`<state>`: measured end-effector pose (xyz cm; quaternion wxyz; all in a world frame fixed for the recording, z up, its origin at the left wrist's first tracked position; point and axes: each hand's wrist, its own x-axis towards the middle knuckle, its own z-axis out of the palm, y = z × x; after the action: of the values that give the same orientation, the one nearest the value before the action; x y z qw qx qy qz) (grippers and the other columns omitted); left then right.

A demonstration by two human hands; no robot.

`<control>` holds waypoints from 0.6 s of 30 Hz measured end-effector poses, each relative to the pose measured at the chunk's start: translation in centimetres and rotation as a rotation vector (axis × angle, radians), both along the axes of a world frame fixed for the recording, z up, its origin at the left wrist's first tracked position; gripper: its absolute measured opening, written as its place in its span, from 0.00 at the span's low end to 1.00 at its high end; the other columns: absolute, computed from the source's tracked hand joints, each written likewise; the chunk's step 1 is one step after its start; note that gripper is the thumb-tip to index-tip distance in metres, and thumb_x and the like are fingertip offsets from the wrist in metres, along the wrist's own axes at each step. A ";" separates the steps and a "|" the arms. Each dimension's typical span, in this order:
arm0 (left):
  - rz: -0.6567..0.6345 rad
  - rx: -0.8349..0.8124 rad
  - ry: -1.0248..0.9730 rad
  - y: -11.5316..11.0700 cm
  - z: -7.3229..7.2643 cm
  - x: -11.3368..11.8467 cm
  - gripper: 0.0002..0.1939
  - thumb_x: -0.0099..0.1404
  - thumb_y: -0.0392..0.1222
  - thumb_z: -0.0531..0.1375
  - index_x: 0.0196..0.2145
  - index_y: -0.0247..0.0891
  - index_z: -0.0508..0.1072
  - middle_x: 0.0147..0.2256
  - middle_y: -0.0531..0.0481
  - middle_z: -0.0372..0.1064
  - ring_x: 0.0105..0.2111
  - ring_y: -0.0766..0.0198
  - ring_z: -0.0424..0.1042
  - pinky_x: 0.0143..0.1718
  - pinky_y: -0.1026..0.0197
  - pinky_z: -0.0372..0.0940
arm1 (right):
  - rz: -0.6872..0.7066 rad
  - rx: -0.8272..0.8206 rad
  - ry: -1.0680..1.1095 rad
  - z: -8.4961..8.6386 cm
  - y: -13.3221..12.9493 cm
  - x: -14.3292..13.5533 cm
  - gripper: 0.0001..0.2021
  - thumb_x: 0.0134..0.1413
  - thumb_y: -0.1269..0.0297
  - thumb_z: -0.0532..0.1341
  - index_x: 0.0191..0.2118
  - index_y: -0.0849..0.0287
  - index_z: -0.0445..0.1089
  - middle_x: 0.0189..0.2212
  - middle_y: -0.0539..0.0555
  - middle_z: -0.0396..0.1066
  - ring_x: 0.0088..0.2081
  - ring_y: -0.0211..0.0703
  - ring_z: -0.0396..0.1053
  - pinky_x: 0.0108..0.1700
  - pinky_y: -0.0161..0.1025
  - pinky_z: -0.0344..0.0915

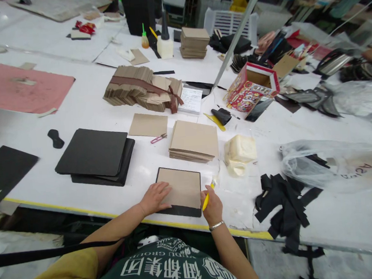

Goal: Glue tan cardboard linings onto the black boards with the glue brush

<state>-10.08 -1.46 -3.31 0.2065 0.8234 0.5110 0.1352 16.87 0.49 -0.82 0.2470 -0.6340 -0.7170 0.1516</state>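
Observation:
My left hand [156, 197] lies flat with its fingers stretched over the left edge of a tan cardboard piece [183, 186]. That cardboard rests on a slightly larger black sheet [185, 211], which shows as a wide strip along the near side. At the right edge of the sheet, my right hand [213, 206] is closed around a yellow-handled brush [205, 201], its pale bristles pointing up and away from me. Beyond the brush stands a cream plastic jug [240, 149]. A stack of cardboard pieces [192, 138] sits just behind the work.
Black sheets [93, 152] are stacked to the left, with pink snips [159, 138] beyond. Black strips [283, 207] hang over the table's right front edge near a plastic bag [332, 164]. Farther back are tied cardboard bundles [140, 87], a red box [249, 89] and a slanting metal pole [238, 34].

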 end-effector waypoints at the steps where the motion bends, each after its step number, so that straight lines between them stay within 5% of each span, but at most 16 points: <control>1: -0.095 0.008 0.012 -0.5 -0.3 -0.2 0.32 0.53 0.58 0.58 0.52 0.41 0.62 0.55 0.42 0.56 0.54 0.49 0.52 0.53 0.48 0.48 | -0.003 -0.031 0.091 1.1 0.6 -0.6 0.17 0.57 0.57 0.49 0.48 0.61 0.62 0.29 0.55 0.68 0.30 0.41 0.66 0.35 0.38 0.62; 5: -0.168 0.023 0.028 -1.4 -1.2 -0.7 0.27 0.57 0.54 0.56 0.52 0.43 0.63 0.55 0.44 0.56 0.54 0.52 0.53 0.54 0.49 0.46 | -0.048 -0.268 0.523 3.6 4.1 -5.7 0.19 0.58 0.54 0.46 0.40 0.61 0.66 0.23 0.50 0.66 0.22 0.35 0.64 0.25 0.32 0.62; 11: -0.132 0.038 0.009 -1.3 -1.8 -0.9 0.20 0.61 0.49 0.53 0.51 0.44 0.64 0.53 0.47 0.59 0.52 0.55 0.55 0.53 0.50 0.49 | -0.048 -0.534 0.704 1.7 7.4 -13.3 0.15 0.50 0.53 0.53 0.33 0.60 0.67 0.18 0.47 0.65 0.17 0.33 0.63 0.20 0.29 0.61; 15: -0.137 0.043 0.006 -1.3 -2.0 -1.0 0.20 0.62 0.49 0.53 0.51 0.43 0.65 0.53 0.47 0.59 0.52 0.55 0.55 0.53 0.51 0.49 | -0.007 -0.534 0.617 0.2 7.6 -14.0 0.14 0.50 0.54 0.54 0.31 0.59 0.68 0.18 0.47 0.66 0.17 0.33 0.64 0.20 0.29 0.61; 18: -0.137 0.047 -0.003 -1.4 -2.1 -1.1 0.20 0.62 0.49 0.53 0.51 0.43 0.65 0.54 0.47 0.59 0.53 0.55 0.55 0.53 0.51 0.50 | -0.046 -0.480 0.506 -0.1 7.6 -11.7 0.14 0.51 0.54 0.53 0.31 0.59 0.68 0.17 0.46 0.66 0.16 0.33 0.64 0.20 0.29 0.59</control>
<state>-11.21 -2.83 -5.39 0.1967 0.8609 0.4498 0.1337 5.21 8.06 -0.89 0.2642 -0.6322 -0.5624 0.4629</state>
